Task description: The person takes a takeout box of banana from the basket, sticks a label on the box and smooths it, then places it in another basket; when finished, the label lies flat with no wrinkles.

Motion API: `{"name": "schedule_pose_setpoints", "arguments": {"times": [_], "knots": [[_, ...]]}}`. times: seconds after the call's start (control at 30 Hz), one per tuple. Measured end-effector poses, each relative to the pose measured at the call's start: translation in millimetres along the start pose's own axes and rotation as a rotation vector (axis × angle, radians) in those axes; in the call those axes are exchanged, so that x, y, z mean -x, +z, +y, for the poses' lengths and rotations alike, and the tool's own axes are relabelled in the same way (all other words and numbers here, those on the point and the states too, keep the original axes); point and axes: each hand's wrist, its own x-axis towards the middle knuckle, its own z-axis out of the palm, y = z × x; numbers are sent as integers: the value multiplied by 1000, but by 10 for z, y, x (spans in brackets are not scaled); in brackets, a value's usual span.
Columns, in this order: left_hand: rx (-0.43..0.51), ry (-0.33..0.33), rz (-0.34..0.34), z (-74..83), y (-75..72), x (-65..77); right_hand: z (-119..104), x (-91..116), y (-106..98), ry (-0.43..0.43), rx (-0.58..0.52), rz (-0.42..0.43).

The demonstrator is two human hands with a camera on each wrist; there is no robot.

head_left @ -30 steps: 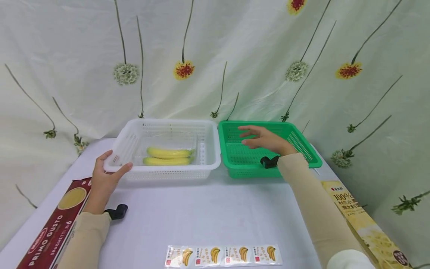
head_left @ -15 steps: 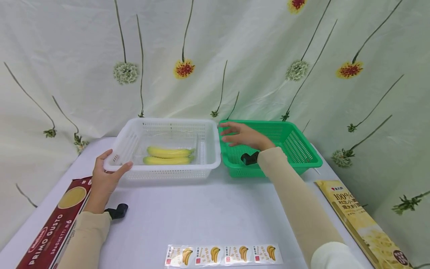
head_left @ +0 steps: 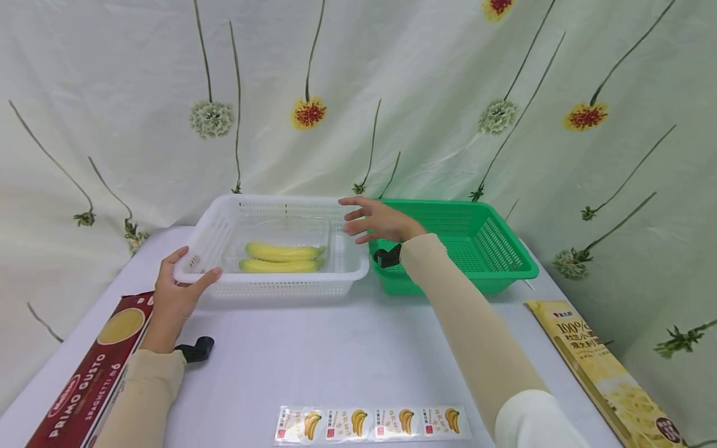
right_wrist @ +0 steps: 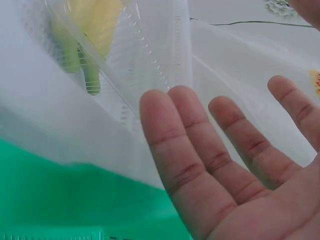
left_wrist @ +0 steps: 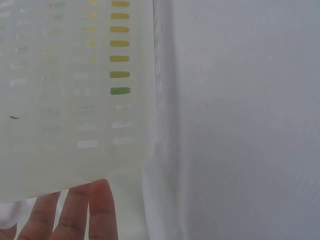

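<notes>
A white plastic basket (head_left: 280,278) stands at the back left of the table. Inside it, two yellow bananas (head_left: 282,252) with greenish ends lie in a clear plastic box (head_left: 288,225). My left hand (head_left: 175,298) holds the basket's front left corner, thumb on the front rim; in the left wrist view, fingertips (left_wrist: 101,192) touch the rim. My right hand (head_left: 383,222) hovers over the adjoining rims of the white basket and a green basket (head_left: 403,286), fingers spread and holding nothing. The right wrist view shows those loosely bent fingers (right_wrist: 172,145) near the clear box.
A red spaghetti pack (head_left: 84,379) lies at the left edge, partly under the left forearm. A yellow pasta pack (head_left: 605,373) lies at the right. Near the front is a strip of banana stickers (head_left: 372,424). A floral curtain (head_left: 347,93) hangs behind the baskets.
My right hand has moved left, from above the green basket to the white basket's right rim. The left hand stays on the white basket's corner.
</notes>
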Motion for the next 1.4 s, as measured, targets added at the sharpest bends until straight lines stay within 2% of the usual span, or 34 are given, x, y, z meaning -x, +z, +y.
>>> {"name": "schedule_pose_setpoints", "arguments": {"times": [0.17,0.53,0.67,0.87,1.13,1.4], "knots": [[1,-10,2,-2,1,-6,-27,-134,84,83,-25,-6],[-18,-25,1,27,-1,16,-72,-340,244,200,-57,-18],[-7,-20,-3,14,-1,11,-86,-393,318,244,-35,-30],[-3,-26,-4,13,-2,0,-91,-462,412,278,119,-56],[0,-43,0,23,-11,11,-67,-492,533,302,33,-3],[19,-15,1,13,-11,0,-60,-516,598,331,58,-36]]}}
